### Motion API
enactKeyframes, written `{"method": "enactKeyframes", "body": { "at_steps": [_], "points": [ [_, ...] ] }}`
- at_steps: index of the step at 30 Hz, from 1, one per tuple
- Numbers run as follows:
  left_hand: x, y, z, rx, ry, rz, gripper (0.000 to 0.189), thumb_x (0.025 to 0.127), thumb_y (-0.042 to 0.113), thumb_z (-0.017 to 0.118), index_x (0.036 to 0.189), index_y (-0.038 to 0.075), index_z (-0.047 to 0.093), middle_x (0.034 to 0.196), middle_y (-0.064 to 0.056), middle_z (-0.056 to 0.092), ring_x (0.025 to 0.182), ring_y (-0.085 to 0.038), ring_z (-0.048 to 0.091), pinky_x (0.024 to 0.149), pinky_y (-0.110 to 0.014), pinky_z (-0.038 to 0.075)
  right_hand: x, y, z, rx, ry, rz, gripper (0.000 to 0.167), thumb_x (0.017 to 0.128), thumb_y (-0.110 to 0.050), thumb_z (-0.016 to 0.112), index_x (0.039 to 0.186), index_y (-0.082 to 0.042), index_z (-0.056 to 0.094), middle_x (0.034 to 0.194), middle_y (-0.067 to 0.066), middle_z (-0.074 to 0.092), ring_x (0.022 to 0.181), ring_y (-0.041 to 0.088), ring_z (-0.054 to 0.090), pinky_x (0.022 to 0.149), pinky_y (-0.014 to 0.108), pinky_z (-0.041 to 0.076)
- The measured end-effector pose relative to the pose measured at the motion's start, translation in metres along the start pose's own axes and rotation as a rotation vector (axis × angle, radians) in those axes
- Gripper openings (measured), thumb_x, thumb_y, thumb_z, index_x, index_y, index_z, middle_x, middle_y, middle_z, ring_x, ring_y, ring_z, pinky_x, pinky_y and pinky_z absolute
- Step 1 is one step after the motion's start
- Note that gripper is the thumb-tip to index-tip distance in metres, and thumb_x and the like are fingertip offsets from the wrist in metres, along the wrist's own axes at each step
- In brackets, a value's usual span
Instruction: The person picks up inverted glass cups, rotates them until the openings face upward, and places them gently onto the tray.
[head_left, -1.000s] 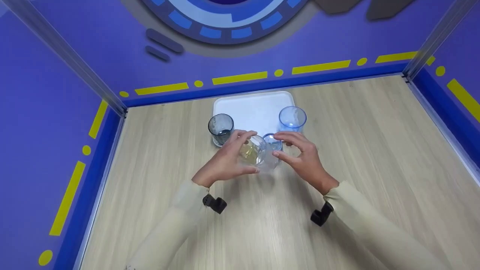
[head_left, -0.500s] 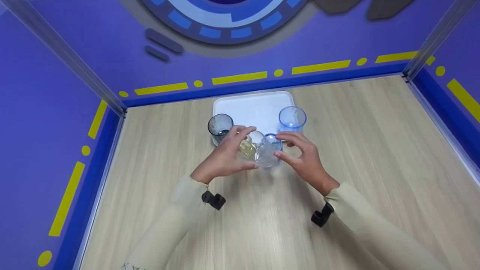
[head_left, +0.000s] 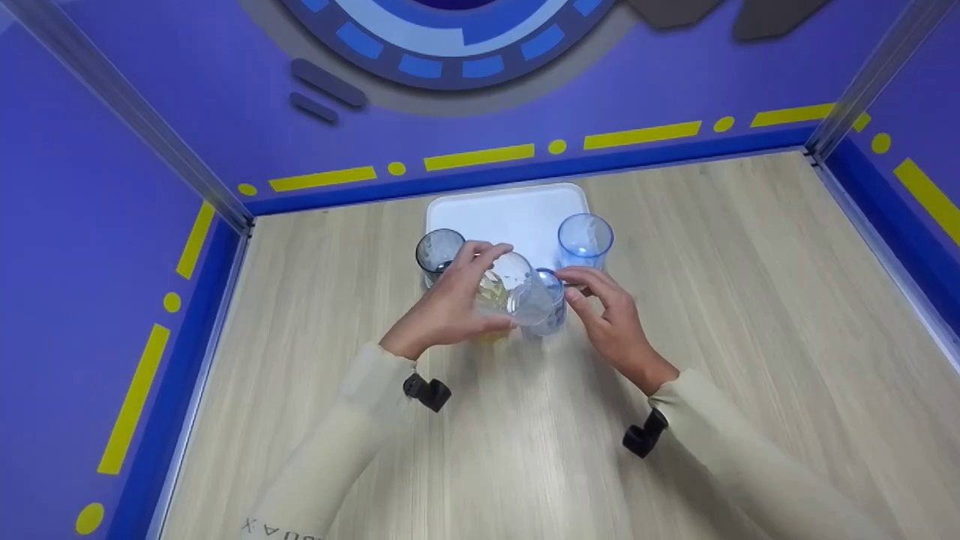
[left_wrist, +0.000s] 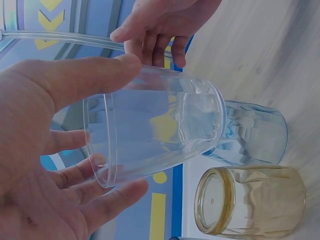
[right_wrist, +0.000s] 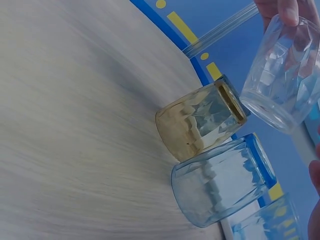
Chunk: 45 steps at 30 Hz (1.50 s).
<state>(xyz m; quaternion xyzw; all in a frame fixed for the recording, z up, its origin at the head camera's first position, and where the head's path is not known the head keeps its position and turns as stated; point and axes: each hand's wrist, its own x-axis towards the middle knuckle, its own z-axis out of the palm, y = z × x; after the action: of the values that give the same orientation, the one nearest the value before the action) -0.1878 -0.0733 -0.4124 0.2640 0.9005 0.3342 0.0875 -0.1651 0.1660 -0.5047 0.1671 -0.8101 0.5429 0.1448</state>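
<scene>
A clear, faceted plastic cup is held tilted in the air by my left hand, thumb on one side and fingers on the other near its rim. Below it, an amber cup and a pale blue cup stand side by side, upside down on the table. The head view mostly hides the amber one behind the left hand. My right hand hovers beside the pale blue cup with loosely bent fingers, holding nothing. Whether a fingertip brushes a cup, I cannot tell.
At the back of the wooden table lies a white tray. A dark grey cup stands at its front left corner and a larger blue cup at its front right. Blue panels wall the table in.
My left hand has shifted slightly away from me, and the clear cup leans more to the right. The right thumb has drawn back from the cups toward its fingers.
</scene>
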Motion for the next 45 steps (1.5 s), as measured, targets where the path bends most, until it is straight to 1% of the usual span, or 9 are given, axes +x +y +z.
{"method": "enactKeyframes", "body": {
  "at_steps": [8, 12, 18, 24, 28, 32, 35, 40, 45],
  "points": [
    [0.004, 0.002, -0.004, 0.013, 0.008, -0.015, 0.089, 0.072, 0.024, 0.086, 0.147, 0.022, 0.037, 0.141, -0.006, 0.036, 0.122, -0.022, 0.046, 0.101, -0.042, 0.048, -0.003, 0.001, 0.0, 0.014, -0.014, 0.02, 0.028, 0.096, -0.015, 0.059, 0.124, -0.011, 0.064, 0.126, -0.002, 0.062, 0.116, 0.013, 0.056, 0.091, 0.021, 0.046],
    [0.007, 0.002, -0.007, 0.029, 0.009, -0.015, 0.09, 0.072, 0.026, 0.085, 0.148, 0.022, 0.036, 0.142, -0.006, 0.036, 0.124, -0.025, 0.047, 0.101, -0.042, 0.048, -0.004, 0.003, 0.001, -0.005, -0.014, 0.024, 0.029, 0.095, -0.013, 0.06, 0.124, -0.011, 0.064, 0.126, -0.001, 0.062, 0.117, 0.012, 0.055, 0.092, 0.025, 0.047],
    [0.01, 0.004, -0.01, 0.039, 0.005, -0.035, 0.091, 0.073, 0.026, 0.085, 0.149, 0.022, 0.035, 0.143, -0.006, 0.034, 0.126, -0.025, 0.046, 0.103, -0.044, 0.046, -0.003, 0.002, 0.003, 0.005, -0.002, 0.063, 0.032, 0.091, -0.012, 0.067, 0.123, -0.01, 0.065, 0.127, 0.001, 0.062, 0.119, 0.014, 0.054, 0.094, 0.022, 0.043],
    [0.013, 0.006, -0.014, 0.06, 0.006, -0.042, 0.09, 0.074, 0.025, 0.084, 0.149, 0.023, 0.034, 0.143, -0.005, 0.034, 0.125, -0.023, 0.046, 0.103, -0.044, 0.046, -0.004, -0.001, 0.004, -0.027, -0.006, 0.073, 0.036, 0.088, -0.016, 0.071, 0.123, -0.011, 0.064, 0.128, 0.0, 0.061, 0.117, 0.012, 0.053, 0.095, 0.038, 0.044],
    [0.016, 0.006, -0.015, 0.063, 0.011, -0.038, 0.09, 0.074, 0.024, 0.084, 0.149, 0.021, 0.034, 0.142, -0.006, 0.035, 0.124, -0.023, 0.046, 0.103, -0.043, 0.046, -0.004, 0.001, 0.004, -0.063, -0.009, 0.079, 0.036, 0.089, -0.02, 0.07, 0.123, -0.012, 0.064, 0.127, -0.003, 0.06, 0.115, 0.01, 0.052, 0.095, 0.04, 0.044],
    [0.019, 0.007, -0.016, 0.07, 0.009, -0.045, 0.09, 0.074, 0.026, 0.083, 0.149, 0.02, 0.034, 0.143, -0.006, 0.034, 0.125, -0.023, 0.045, 0.104, -0.042, 0.045, -0.004, 0.002, 0.005, -0.062, -0.008, 0.09, 0.036, 0.088, -0.02, 0.071, 0.123, -0.011, 0.064, 0.127, -0.003, 0.059, 0.116, 0.012, 0.052, 0.095, 0.045, 0.045],
    [0.021, 0.007, -0.018, 0.077, 0.004, -0.057, 0.091, 0.075, 0.028, 0.083, 0.15, 0.021, 0.033, 0.144, -0.006, 0.033, 0.126, -0.023, 0.045, 0.104, -0.043, 0.045, -0.004, 0.002, 0.006, -0.07, -0.009, 0.098, 0.038, 0.087, -0.02, 0.072, 0.123, -0.01, 0.063, 0.128, -0.001, 0.059, 0.117, 0.013, 0.051, 0.095, 0.044, 0.045],
    [0.024, 0.007, -0.019, 0.093, 0.006, -0.076, 0.09, 0.076, 0.029, 0.082, 0.15, 0.024, 0.032, 0.146, -0.005, 0.031, 0.127, -0.024, 0.045, 0.104, -0.043, 0.046, -0.003, 0.002, 0.008, -0.093, 0.001, 0.093, 0.043, 0.085, -0.019, 0.074, 0.125, -0.01, 0.062, 0.13, 0.002, 0.058, 0.118, 0.016, 0.052, 0.093, 0.038, 0.044],
    [0.028, 0.007, -0.02, 0.103, 0.011, -0.082, 0.091, 0.075, 0.03, 0.083, 0.15, 0.024, 0.031, 0.147, -0.006, 0.031, 0.127, -0.025, 0.046, 0.103, -0.044, 0.046, -0.003, 0.003, 0.008, -0.11, 0.006, 0.103, 0.045, 0.084, -0.019, 0.075, 0.126, -0.01, 0.061, 0.13, 0.004, 0.057, 0.118, 0.018, 0.052, 0.093, 0.04, 0.046]
  ]
}}
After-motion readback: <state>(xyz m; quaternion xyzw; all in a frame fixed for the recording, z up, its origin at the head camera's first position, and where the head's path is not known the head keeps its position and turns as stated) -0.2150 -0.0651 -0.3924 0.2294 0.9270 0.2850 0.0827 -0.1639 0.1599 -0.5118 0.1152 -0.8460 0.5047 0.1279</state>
